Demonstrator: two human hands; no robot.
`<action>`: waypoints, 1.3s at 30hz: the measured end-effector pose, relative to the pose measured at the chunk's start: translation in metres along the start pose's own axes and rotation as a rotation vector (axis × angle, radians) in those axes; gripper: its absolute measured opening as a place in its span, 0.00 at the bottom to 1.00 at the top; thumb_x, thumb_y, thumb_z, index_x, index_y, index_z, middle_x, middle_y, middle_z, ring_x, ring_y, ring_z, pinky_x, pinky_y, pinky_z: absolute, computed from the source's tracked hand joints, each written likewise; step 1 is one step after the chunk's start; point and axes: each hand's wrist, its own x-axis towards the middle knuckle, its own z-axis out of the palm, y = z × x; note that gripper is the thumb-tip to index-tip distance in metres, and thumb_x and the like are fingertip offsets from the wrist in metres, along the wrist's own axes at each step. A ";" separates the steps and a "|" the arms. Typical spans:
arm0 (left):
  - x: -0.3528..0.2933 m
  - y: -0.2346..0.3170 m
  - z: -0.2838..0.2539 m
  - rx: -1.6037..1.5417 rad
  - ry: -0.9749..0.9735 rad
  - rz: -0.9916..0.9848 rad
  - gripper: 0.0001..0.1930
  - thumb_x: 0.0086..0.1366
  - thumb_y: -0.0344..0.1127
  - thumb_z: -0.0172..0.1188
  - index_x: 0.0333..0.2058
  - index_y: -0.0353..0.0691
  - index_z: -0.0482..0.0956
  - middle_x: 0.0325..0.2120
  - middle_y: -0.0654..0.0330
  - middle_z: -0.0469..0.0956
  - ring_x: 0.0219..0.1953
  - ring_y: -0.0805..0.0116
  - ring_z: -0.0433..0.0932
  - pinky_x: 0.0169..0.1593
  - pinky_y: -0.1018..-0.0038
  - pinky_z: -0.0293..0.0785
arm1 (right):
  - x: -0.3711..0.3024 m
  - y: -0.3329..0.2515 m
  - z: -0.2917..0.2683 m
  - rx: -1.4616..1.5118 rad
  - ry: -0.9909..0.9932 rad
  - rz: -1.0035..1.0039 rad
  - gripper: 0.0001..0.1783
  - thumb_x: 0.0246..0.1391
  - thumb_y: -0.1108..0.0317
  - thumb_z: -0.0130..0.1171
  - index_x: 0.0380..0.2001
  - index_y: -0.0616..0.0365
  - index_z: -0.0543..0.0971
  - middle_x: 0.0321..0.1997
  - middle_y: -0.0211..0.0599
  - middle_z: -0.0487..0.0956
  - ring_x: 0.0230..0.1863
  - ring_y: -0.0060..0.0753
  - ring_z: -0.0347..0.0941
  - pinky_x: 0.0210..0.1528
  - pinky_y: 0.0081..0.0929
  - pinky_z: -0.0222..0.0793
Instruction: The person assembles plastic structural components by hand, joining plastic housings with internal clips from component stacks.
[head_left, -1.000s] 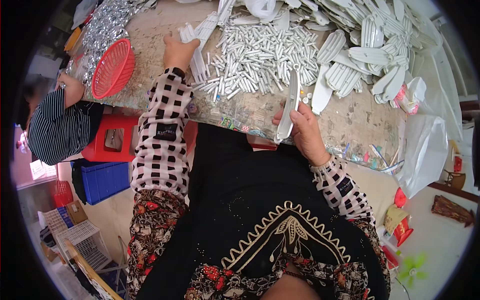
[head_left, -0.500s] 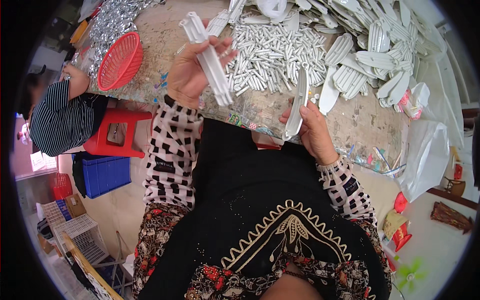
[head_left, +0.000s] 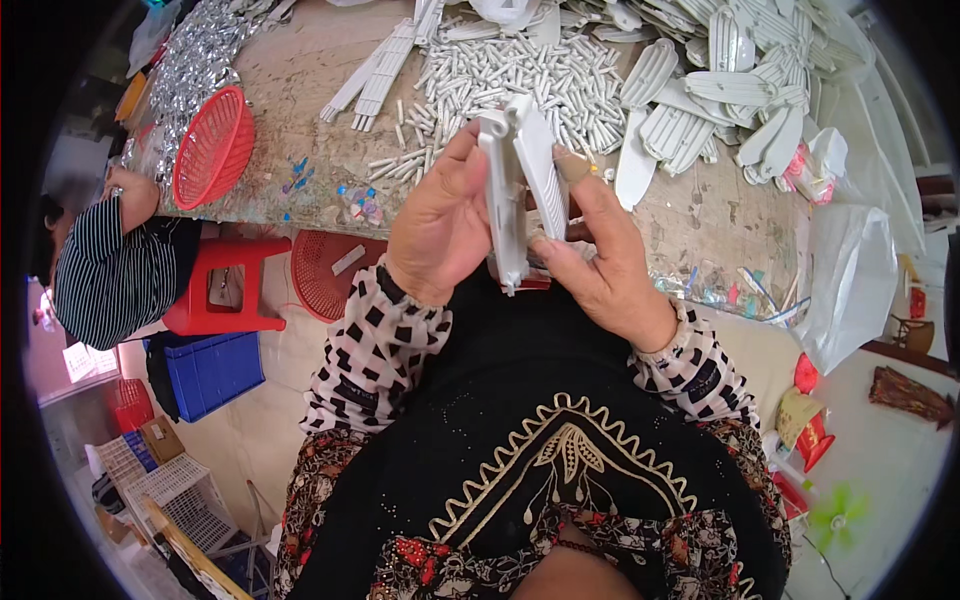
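My left hand [head_left: 437, 232] is closed around a long white plastic piece [head_left: 502, 205] with a channel along it, held upright over the table's front edge. Facing it, my right hand [head_left: 618, 268] grips a second white plastic piece [head_left: 542, 178] with a ribbed outer face, between thumb and fingers. The two pieces stand side by side, tilted close at the top; whether they touch is unclear. Just beyond them lies a heap of short white-and-silver rods [head_left: 520, 80]. Two long ribbed white strips [head_left: 385, 75] rest left of that heap.
Flat white ribbed plastic parts [head_left: 770, 85] pile up at the table's far right. At left are a red basket [head_left: 215, 150], shiny silver bits [head_left: 195, 80] and a seated person in a striped top [head_left: 100, 255]. A red basket [head_left: 325, 275] sits below the table edge.
Both hands have come together at the middle, bringing the two white pieces from far apart to side by side. Two white strips now lie left of the rods, and the view has shifted slightly.
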 end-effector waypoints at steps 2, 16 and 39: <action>-0.001 -0.002 0.011 0.095 0.032 0.015 0.23 0.67 0.36 0.55 0.58 0.37 0.63 0.50 0.56 0.73 0.53 0.65 0.73 0.58 0.66 0.69 | -0.005 0.003 0.000 0.001 0.010 -0.007 0.36 0.52 0.66 0.62 0.63 0.61 0.62 0.39 0.42 0.70 0.34 0.35 0.69 0.36 0.25 0.68; -0.013 0.004 0.019 0.439 -0.087 0.106 0.28 0.65 0.35 0.59 0.61 0.34 0.60 0.55 0.45 0.70 0.56 0.61 0.72 0.59 0.66 0.68 | -0.024 -0.010 -0.010 -0.099 -0.103 -0.069 0.38 0.52 0.67 0.61 0.65 0.58 0.60 0.38 0.42 0.67 0.32 0.39 0.66 0.34 0.28 0.66; -0.012 0.000 0.019 0.591 0.061 0.019 0.29 0.64 0.32 0.60 0.60 0.29 0.61 0.51 0.52 0.74 0.51 0.68 0.74 0.55 0.71 0.70 | -0.017 -0.027 -0.028 -0.465 -0.282 0.086 0.38 0.54 0.55 0.59 0.65 0.54 0.60 0.32 0.42 0.70 0.24 0.45 0.71 0.25 0.37 0.68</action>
